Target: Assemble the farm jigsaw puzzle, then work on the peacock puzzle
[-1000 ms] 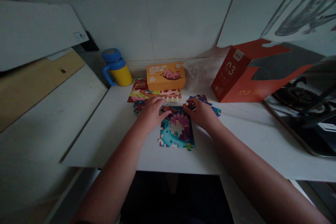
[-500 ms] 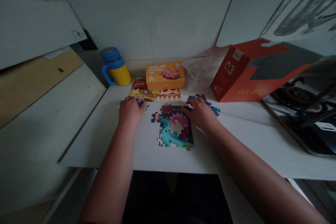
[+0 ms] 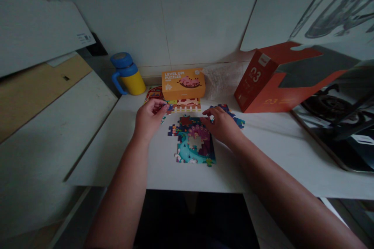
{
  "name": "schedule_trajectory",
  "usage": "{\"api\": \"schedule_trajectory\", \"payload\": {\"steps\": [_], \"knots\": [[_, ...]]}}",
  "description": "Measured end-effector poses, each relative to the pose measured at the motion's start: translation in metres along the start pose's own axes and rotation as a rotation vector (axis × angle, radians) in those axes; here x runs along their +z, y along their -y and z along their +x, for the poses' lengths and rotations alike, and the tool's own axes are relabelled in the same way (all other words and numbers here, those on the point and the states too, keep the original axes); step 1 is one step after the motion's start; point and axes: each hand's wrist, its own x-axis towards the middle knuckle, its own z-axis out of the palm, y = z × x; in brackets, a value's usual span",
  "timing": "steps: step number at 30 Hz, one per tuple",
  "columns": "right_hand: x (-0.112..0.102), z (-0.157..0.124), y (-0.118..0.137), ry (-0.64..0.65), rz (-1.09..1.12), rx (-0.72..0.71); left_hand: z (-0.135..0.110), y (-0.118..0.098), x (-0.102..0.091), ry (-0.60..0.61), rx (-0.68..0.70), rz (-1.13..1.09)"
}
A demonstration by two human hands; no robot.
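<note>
My left hand (image 3: 149, 118) is raised a little above the table, its thumb and fingers pinched on a small dark jigsaw piece (image 3: 170, 107). Below and to the right lies a partly joined jigsaw puzzle (image 3: 187, 149), with a teal animal and a purple peacock; a gap in its middle shows the pale tabletop. Over the puzzle's upper right corner is my right hand (image 3: 217, 121), thumb and fingers apart, with nothing visible between them. Several loose blue jigsaw pieces (image 3: 240, 123) lie beyond and beside it. Another small piece (image 3: 163, 120) rests under my left hand, mostly hidden.
Against the wall stand an orange puzzle box (image 3: 184, 84) on a farm picture sheet (image 3: 189, 107), crumpled clear plastic (image 3: 223, 81) and a blue-yellow mug (image 3: 128, 74). A red box (image 3: 260, 81) and a gas stove (image 3: 344, 132) are at the right, white boards (image 3: 41, 35) at the left.
My left hand has lifted off the table with a jigsaw piece and turned to the right. My right hand's fingers have raised and spread slightly above the puzzle's corner.
</note>
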Motion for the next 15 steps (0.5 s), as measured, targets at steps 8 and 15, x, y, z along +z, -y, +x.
{"api": "schedule_trajectory", "payload": {"steps": [8, 15], "knots": [[-0.004, -0.010, 0.022, 0.348, 0.480, -0.003, -0.027, -0.026, 0.032, 0.507, 0.109, -0.204], [-0.020, 0.003, 0.003, 0.103, 0.121, -0.011, -0.008, 0.000, -0.001, -0.108, 0.112, 0.638]]}}
